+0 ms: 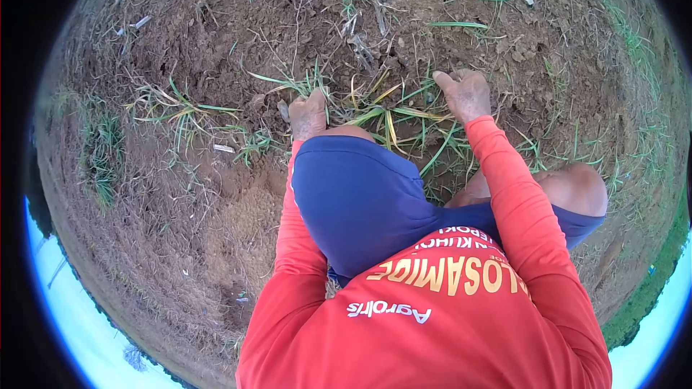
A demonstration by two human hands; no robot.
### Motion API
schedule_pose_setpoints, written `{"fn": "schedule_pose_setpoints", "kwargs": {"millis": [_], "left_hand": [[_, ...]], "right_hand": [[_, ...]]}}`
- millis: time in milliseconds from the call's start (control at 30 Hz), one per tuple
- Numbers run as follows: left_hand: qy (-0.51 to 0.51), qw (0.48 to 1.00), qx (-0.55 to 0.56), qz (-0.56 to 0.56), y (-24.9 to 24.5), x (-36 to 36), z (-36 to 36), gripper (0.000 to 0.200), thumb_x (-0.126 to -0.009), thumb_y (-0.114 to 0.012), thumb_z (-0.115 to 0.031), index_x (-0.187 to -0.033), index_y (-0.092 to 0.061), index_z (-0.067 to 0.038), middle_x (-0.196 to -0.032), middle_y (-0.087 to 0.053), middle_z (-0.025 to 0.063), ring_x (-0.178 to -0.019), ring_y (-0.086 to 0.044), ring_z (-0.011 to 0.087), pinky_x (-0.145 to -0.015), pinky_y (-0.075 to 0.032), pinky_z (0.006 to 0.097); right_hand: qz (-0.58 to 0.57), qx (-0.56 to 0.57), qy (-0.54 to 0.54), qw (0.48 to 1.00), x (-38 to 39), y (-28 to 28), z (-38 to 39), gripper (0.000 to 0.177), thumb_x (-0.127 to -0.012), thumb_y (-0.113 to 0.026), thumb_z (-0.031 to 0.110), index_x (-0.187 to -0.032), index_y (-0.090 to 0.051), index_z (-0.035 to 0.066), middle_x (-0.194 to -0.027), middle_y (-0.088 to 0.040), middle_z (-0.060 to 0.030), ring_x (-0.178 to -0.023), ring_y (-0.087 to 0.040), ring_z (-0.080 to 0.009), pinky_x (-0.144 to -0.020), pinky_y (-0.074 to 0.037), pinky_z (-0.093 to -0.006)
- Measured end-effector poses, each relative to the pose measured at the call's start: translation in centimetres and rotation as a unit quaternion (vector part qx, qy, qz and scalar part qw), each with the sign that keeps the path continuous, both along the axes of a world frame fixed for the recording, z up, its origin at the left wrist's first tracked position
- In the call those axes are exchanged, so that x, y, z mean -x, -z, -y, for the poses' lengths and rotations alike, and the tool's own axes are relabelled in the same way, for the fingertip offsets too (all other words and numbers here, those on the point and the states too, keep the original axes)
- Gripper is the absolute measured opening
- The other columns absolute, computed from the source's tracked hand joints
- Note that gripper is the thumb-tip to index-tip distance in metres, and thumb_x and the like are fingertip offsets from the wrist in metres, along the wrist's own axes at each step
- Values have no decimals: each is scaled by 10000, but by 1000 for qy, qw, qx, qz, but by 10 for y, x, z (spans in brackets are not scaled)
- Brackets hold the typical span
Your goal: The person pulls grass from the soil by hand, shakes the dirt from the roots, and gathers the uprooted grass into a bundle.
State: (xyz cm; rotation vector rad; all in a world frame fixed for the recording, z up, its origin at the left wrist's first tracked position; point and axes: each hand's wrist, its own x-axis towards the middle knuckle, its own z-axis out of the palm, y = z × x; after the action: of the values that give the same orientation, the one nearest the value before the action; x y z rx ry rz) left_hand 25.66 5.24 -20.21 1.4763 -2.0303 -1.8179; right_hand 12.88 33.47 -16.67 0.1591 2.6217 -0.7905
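Note:
I am squatting on bare soil in a red long-sleeved shirt and blue shorts. My left hand (308, 114) is down on the ground at a tuft of grass (375, 108), fingers curled into the blades and dirt. My right hand (466, 94) rests on the soil at the other side of the same tuft, fingers bent and pressed into the earth. Whether either hand grips stems cannot be made out. My knees hide the ground just below the hands.
Loose brown soil (216, 43) with clods and dry stalks lies all around. Another grass clump (180, 112) grows to the left and a denser one (101, 151) farther left. Green grass edges the right side (634, 50).

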Motion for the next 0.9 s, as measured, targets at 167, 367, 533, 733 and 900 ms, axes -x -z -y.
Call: {"fn": "schedule_pose_setpoints", "kwargs": {"millis": [167, 367, 533, 733, 900], "left_hand": [[-29, 996, -45, -75, -37, -19, 53, 210, -886, -733, -227, -859, -758, -20, -762, -695, 24, -660, -589, 89, -637, -449, 257], [190, 964, 187, 17, 11, -23, 67, 353, -894, -753, -344, -905, -761, 9, -769, -722, 113, -701, -646, 171, -690, -510, 367], [211, 950, 165, 163, 8, 10, 21, 547, -852, -690, -522, -905, -746, 20, -893, -733, 248, -976, -705, 410, -963, -466, 449], [245, 950, 130, 142, 1, 16, 15, 563, -832, -705, -581, -868, -756, -22, -783, -722, 168, -851, -679, 331, -995, -402, 452], [137, 987, -61, 52, -7, 2, 23, 336, -900, -759, -342, -780, -723, -30, -696, -662, 12, -639, -554, 77, -606, -433, 270]], "right_hand": [[15, -32, -19, 999, 10, -1, 5, 417, -824, -696, 381, -927, -745, -20, -944, -718, -285, -944, -697, -440, -900, -529, -483], [103, -20, -37, 994, 18, 16, -7, 434, -807, -647, 362, -913, -746, -47, -939, -740, -249, -933, -708, -415, -923, -527, -444], [119, 62, 88, 987, 10, -9, 3, 385, -810, -662, 314, -714, -703, -56, -717, -716, -163, -741, -689, -309, -762, -530, -403], [155, 246, 214, 933, 4, 25, -5, 160, -833, -747, 171, -789, -665, 41, -651, -600, -16, -518, -514, -130, -474, -381, -305], [247, 342, 274, 864, 2, -3, -18, 99, -821, -725, 99, -768, -652, 59, -637, -571, 2, -494, -472, -88, -447, -334, -262]]}}
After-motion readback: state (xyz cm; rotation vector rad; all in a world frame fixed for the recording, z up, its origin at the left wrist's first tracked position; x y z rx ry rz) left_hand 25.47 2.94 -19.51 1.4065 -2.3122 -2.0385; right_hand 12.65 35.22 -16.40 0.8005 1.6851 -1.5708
